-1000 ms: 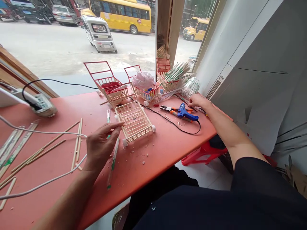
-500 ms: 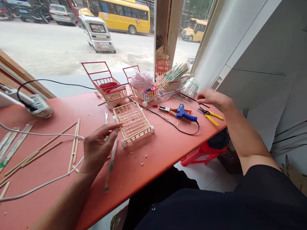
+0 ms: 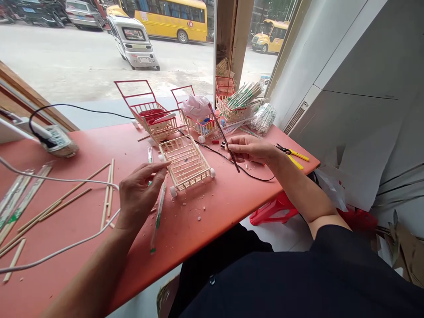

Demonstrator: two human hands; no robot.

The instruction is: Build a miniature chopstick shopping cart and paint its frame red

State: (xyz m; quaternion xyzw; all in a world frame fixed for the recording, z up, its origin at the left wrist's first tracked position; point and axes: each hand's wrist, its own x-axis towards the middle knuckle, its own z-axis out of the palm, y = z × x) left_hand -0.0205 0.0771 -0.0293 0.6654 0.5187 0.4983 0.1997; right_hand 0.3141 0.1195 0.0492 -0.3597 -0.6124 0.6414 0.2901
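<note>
A small unpainted wooden cart [image 3: 186,162] with white wheels lies on the red table [image 3: 212,212]. My left hand [image 3: 139,194] touches the cart's near left corner with its fingertips. My right hand [image 3: 251,149] holds a thin dark stick [image 3: 222,134] that slants up towards the window, just right of the cart. The blue glue gun is hidden behind my right hand, and its black cord [image 3: 255,177] trails out beside the wrist.
Red-framed carts [image 3: 149,112] and a basket of wrapped chopsticks [image 3: 239,102] stand along the window. Loose chopsticks [image 3: 66,201] and a white cable [image 3: 59,249] lie at left, by a power strip [image 3: 56,140]. Yellow-handled cutters [image 3: 293,157] sit at the right edge.
My right hand came back from the table's far right edge with the dark stick and now holds it beside the wooden cart. My left hand stayed at the cart.
</note>
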